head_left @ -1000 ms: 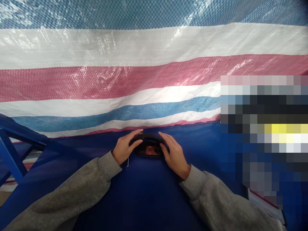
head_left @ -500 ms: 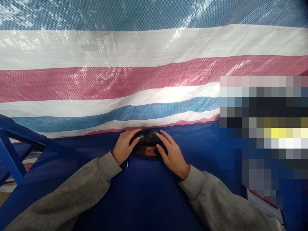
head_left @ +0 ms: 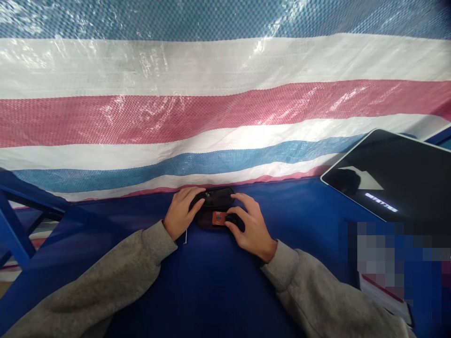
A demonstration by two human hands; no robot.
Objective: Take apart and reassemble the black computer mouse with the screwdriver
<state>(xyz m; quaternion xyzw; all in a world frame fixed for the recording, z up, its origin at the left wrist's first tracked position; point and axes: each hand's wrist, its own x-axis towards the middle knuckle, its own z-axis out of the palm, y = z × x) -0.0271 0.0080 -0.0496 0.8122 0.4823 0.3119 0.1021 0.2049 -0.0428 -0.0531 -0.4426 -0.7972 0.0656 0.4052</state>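
**Two hands at an open black case**

The left hand [head_left: 183, 213] lies over the upper half of an open black case [head_left: 213, 198], fingers curled across its lid in a firm, narrow grip. The right hand [head_left: 248, 225] sits at the lower half, its fingers closed narrowly around a small black piece [head_left: 233, 219]; whether they hold it or only touch it, I cannot tell. Just left of that piece, a small red circuit board [head_left: 219, 218] lies in the case. The case rests on a blue-covered table [head_left: 211, 286], directly in front of a striped tarp [head_left: 211, 112]. A black tablet [head_left: 387, 173] lies well to the right, and a blue metal frame [head_left: 14, 216] stands at the left.
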